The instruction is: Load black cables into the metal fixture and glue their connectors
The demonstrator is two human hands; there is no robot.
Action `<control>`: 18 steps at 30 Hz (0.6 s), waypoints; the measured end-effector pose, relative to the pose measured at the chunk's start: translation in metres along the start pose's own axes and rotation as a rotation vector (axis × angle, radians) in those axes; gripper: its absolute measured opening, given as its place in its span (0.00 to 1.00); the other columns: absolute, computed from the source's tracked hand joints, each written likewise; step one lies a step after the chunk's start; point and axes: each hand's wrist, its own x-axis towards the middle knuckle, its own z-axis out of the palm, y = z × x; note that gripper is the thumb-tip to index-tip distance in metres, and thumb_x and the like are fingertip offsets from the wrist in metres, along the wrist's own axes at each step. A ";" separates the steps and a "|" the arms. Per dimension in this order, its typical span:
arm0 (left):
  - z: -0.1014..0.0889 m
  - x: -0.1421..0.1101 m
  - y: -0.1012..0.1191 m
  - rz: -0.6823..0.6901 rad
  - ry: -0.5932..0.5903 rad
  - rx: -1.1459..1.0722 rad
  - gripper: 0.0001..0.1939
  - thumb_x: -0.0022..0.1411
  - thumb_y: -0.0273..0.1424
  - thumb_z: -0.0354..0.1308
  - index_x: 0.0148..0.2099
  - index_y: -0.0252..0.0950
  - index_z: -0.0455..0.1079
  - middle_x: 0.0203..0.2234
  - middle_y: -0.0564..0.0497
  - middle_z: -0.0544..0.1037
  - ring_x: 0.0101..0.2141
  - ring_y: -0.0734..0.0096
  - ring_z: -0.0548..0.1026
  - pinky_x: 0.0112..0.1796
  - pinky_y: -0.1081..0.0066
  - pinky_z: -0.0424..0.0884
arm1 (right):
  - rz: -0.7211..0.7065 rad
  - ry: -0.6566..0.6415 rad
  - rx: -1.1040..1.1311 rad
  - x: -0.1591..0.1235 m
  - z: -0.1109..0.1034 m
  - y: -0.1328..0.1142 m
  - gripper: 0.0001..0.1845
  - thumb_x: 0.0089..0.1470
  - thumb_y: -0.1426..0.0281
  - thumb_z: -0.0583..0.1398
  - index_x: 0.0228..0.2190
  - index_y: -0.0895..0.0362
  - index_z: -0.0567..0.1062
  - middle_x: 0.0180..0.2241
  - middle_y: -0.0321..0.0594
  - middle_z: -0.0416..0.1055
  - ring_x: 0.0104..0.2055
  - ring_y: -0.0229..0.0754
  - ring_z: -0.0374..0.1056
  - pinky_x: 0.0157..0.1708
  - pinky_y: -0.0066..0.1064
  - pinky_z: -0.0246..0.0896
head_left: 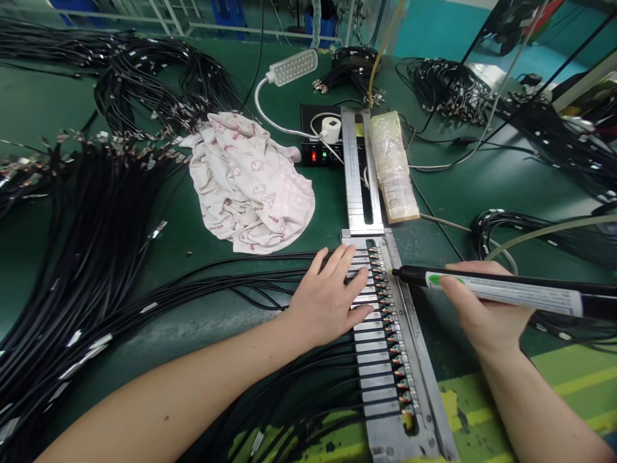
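A long metal fixture (378, 378) runs away from me with a row of black cables laid across it, their stripped ends and small metal connectors (391, 325) lined up along its slot. My left hand (325, 299) lies open on the upper cables, fingers spread and palm down. Wrapped in my right hand (486, 308) is a thick black pen-shaped tool (506, 290) with a white label. Its narrow tip points left, close by the upper connectors; whether it touches them I cannot tell. The black cables (231, 281) trail off to the left under and past my hand.
A crumpled printed cloth (255, 186) lies beyond my left hand. Behind the fixture are a black power box (313, 154), a gooseneck lamp (292, 67) and a tape-wrapped block (393, 167). Cable bundles (53, 238) cover the left side; more coils (506, 231) lie right.
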 end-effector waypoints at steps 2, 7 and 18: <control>0.000 0.000 0.000 -0.001 -0.008 -0.001 0.25 0.64 0.45 0.44 0.55 0.34 0.62 0.59 0.33 0.56 0.60 0.49 0.53 0.56 0.49 0.50 | 0.010 0.000 0.001 0.000 0.000 -0.001 0.07 0.39 0.68 0.66 0.25 0.53 0.74 0.23 0.33 0.71 0.22 0.38 0.66 0.22 0.32 0.64; 0.000 0.001 0.000 -0.005 -0.011 -0.006 0.25 0.64 0.45 0.44 0.55 0.33 0.62 0.59 0.33 0.56 0.60 0.49 0.53 0.56 0.49 0.50 | 0.033 -0.002 0.015 -0.001 -0.002 0.000 0.07 0.38 0.69 0.66 0.25 0.54 0.75 0.23 0.34 0.72 0.22 0.39 0.67 0.23 0.32 0.65; -0.001 0.001 0.000 -0.006 -0.034 -0.005 0.25 0.64 0.45 0.44 0.55 0.33 0.62 0.60 0.33 0.55 0.60 0.49 0.52 0.56 0.49 0.49 | 0.045 -0.009 0.024 0.000 -0.002 -0.001 0.07 0.38 0.69 0.66 0.24 0.55 0.75 0.22 0.34 0.71 0.21 0.38 0.66 0.22 0.32 0.64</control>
